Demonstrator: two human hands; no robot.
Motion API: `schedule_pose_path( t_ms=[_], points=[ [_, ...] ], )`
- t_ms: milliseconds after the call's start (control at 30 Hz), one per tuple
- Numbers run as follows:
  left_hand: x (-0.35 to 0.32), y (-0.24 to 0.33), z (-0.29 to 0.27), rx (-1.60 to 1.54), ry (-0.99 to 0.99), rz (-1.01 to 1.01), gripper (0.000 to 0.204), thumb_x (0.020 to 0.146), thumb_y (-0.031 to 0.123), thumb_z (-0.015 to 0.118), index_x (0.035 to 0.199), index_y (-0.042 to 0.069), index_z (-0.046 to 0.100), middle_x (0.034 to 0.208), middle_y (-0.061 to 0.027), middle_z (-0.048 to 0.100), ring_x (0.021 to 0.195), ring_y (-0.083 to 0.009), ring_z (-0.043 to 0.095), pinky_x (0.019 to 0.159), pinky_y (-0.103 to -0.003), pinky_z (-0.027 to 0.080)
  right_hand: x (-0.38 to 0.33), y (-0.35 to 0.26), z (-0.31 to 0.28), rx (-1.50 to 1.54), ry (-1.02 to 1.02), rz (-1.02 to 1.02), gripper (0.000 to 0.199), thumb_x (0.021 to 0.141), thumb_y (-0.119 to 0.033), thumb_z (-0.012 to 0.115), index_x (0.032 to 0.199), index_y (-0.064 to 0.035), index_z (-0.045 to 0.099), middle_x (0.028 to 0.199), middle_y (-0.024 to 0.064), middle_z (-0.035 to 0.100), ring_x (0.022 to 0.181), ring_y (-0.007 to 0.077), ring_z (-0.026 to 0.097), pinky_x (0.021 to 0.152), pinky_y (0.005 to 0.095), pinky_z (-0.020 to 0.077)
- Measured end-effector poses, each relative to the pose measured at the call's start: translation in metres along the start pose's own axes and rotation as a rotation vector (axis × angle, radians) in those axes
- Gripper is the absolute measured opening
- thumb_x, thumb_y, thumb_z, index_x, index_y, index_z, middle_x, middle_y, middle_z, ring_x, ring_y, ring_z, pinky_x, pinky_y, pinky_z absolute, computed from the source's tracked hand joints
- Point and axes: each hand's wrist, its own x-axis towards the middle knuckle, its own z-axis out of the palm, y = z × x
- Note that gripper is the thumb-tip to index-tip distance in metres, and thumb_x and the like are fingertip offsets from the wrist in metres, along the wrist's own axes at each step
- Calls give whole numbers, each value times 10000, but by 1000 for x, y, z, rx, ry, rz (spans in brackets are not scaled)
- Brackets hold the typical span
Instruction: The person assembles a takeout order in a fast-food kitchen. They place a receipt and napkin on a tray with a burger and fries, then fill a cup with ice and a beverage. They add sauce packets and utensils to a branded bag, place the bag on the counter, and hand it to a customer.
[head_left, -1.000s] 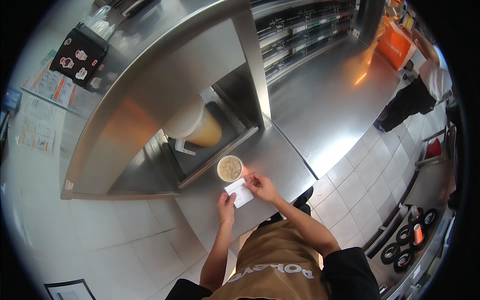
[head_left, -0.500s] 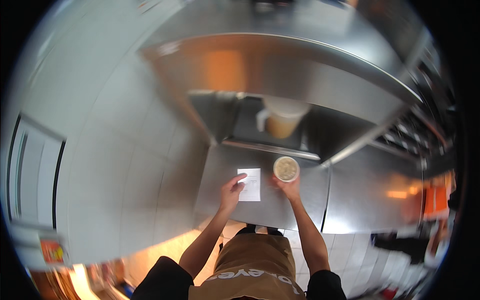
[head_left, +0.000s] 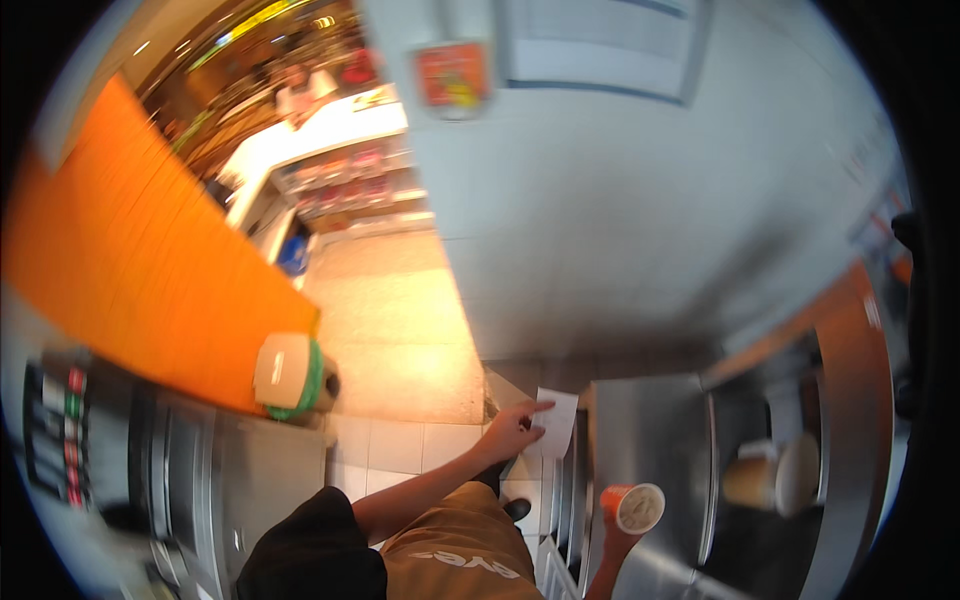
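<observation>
My left hand (head_left: pixel 512 432) grips a white paper slip (head_left: pixel 557 425) by its edge. Faint print shows on the slip, which is held in the air beside the left edge of the steel counter (head_left: pixel 650 425). Over the counter's near part, my right hand (head_left: pixel 617 537) is wrapped round an orange and white paper cup (head_left: pixel 638 509). The cup has no lid, leans a little, and holds something pale and lumpy. My right fingers are partly hidden by the cup.
A translucent jug (head_left: pixel 752 483) with tan liquid stands in a recess at the right. A bin with a green liner (head_left: pixel 290 378) is by the orange wall (head_left: pixel 130 270). Beyond the passage, a person (head_left: pixel 300 95) is near a lit service counter (head_left: pixel 320 135).
My view has turned left, from the counter toward the passage. The paper slip, over the counter before, is now lifted off to its left in my left hand. The cup stays in my right hand.
</observation>
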Motion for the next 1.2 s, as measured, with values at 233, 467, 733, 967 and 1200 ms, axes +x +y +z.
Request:
schedule_pose_path(
  t_ms=[233,467,733,967,1200],
  points=[
    [-82,-89,-112,90,350,-146,523,790,43,603,1306,110,648,1103,-122,695,828,-205,635,774,-310,522,-12,-24,166,-6,-526,116,782,631,-117,919,1293,-27,512,1247,104,599,1122,206,606,957,366,514],
    [-70,-164,-306,-55,556,-219,540,768,43,604,1304,83,646,1198,-141,684,957,-222,660,862,-329,520,3,-54,398,16,-882,21,803,618,-206,950,1282,-21,539,1197,100,640,1084,213,631,930,370,535],
    [-3,-200,-560,-158,873,-133,512,778,-18,606,1287,15,644,1133,-92,700,869,-147,642,755,-276,526,52,-84,635,-47,-869,-102,727,645,-167,931,1257,-36,560,1163,68,651,1058,187,635,936,354,524],
    [139,-269,-638,-136,725,-256,543,772,-4,678,1311,51,643,1127,-84,708,795,-109,604,753,-254,512,156,-61,810,186,-666,18,719,660,-128,918,1269,-25,550,1174,90,653,1081,205,640,954,374,528],
    [317,-391,-714,-210,763,-326,567,753,-57,649,1308,58,644,1143,-88,696,882,-139,653,805,-267,523,324,25,999,202,-429,-61,665,703,-85,896,1267,-21,550,1179,90,648,1089,190,632,938,346,534]
  ],
)
